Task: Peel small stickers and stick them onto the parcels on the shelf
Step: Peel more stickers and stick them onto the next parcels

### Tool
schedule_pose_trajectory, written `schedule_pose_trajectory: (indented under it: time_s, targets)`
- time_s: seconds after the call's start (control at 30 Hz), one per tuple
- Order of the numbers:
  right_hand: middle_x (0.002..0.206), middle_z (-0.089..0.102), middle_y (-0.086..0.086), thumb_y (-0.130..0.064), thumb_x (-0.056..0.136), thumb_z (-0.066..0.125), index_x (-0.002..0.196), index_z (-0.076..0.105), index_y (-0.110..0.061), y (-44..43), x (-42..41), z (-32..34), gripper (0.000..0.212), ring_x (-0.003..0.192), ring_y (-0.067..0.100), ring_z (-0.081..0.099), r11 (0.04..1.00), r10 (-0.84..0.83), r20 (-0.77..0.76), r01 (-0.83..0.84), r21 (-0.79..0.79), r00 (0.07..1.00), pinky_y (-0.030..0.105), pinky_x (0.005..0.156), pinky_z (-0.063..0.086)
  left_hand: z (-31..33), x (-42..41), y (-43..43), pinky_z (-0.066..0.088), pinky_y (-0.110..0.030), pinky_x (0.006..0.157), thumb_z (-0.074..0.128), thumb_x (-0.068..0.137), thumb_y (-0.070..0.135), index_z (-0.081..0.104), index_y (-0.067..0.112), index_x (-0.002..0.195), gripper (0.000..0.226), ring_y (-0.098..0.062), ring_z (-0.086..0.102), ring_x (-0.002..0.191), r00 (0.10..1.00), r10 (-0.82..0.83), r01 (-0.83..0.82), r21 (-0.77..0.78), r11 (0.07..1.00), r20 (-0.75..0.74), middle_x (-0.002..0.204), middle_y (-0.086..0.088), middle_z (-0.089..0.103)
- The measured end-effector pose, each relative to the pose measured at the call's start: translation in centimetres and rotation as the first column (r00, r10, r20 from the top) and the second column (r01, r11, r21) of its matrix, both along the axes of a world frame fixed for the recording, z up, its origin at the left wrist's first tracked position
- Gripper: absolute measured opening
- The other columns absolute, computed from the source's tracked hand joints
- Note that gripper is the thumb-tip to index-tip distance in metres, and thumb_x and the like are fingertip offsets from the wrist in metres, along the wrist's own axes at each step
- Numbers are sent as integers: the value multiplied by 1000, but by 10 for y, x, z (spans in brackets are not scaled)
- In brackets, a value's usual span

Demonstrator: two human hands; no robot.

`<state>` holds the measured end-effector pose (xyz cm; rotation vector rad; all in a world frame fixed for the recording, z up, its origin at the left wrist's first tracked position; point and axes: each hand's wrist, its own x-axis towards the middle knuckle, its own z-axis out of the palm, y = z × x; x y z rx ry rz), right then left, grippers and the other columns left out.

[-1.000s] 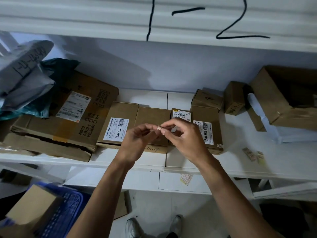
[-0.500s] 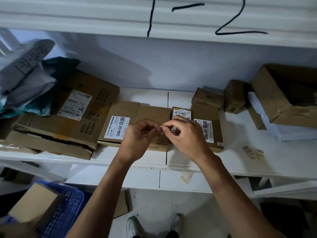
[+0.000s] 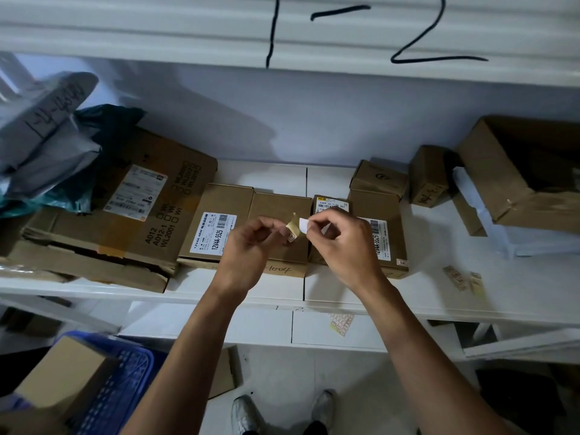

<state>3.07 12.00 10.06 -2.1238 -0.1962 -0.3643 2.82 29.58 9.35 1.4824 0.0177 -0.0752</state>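
Left hand (image 3: 248,251) grip pinching tan backing strip (image 3: 293,230), right hand (image 3: 345,246) grip pinching small white sticker (image 3: 303,224), apparently half-peeled, both held just above brown parcels (image 3: 226,202) on white shelf (image 3: 439,277)

Both forearms (image 3: 188,356) are bare down to the lower edge of view, as are the left hand (image 3: 248,249) and right hand (image 3: 345,246). Pale grey sneakers (image 3: 246,414) show below dark trouser cuffs (image 3: 314,430).

Head view, downward, near shelf (image 3: 439,296)
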Motion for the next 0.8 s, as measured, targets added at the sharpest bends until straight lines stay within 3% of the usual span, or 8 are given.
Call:
schedule_pose_trajectory:
  time_s: [0.13,0.27,0.4,0.53,0.67,0.73,0.8]
  targets:
    - [79,66,-15,-16,87,70,87,69,-20,0,0,-3,4,64,8,59,997,-34,-27,36,68,999,24,61,48,-5,-1,-1,57,-38,83,68,87,-5,63,2,99,15,-32,72,80,996,92,-92,4,996,-21,81,-12,71]
    - [76,66,-12,-20,89,69,88,68,-21,3,-2,-5,1,57,11,60,999,-27,89,31,-38,996,32,55,51,-10,-3,-6,54,-29,79,67,89,-1,76,11,87,15,-19,72,80,996,70,-66,82,994,-55,83,-2,77]
    - [80,73,-7,-21,90,70,89,72,-17,10,-3,-9,5,64,10,66,961,1,324,89,-262,946,30,57,53,-5,-4,-13,56,-37,88,67,92,14,78,6,89,14,-30,73,88,994,55,-49,60,997,-93,87,-10,78]
    - [85,72,-4,-18,91,67,91,72,-15,11,-4,-12,6,69,12,67,948,52,384,76,-309,922,29,60,54,-1,-2,-16,57,-37,87,65,95,20,75,3,86,22,-34,73,89,993,70,-66,42,997,-94,86,-12,77]
    - [90,74,-8,-20,90,70,98,75,-17,8,-1,-15,10,72,3,64,970,38,305,38,-240,952,18,65,52,-5,2,-13,57,-39,88,64,95,15,75,1,91,18,-37,71,92,994,60,-56,50,997,-90,90,-16,76]
    - [87,72,-13,-19,90,71,99,75,-16,5,1,-15,10,70,-6,60,990,4,200,24,-136,980,11,64,47,-9,5,-9,57,-39,86,66,94,16,76,6,90,16,-34,72,87,996,47,-42,80,996,-71,89,-12,77]
    - [81,68,-19,-18,91,72,96,76,-16,4,4,-14,7,67,-5,60,1000,-5,36,6,-20,999,9,63,42,-12,5,-6,57,-33,80,66,94,16,76,10,86,14,-24,71,79,999,20,-16,102,995,-39,85,-7,77]
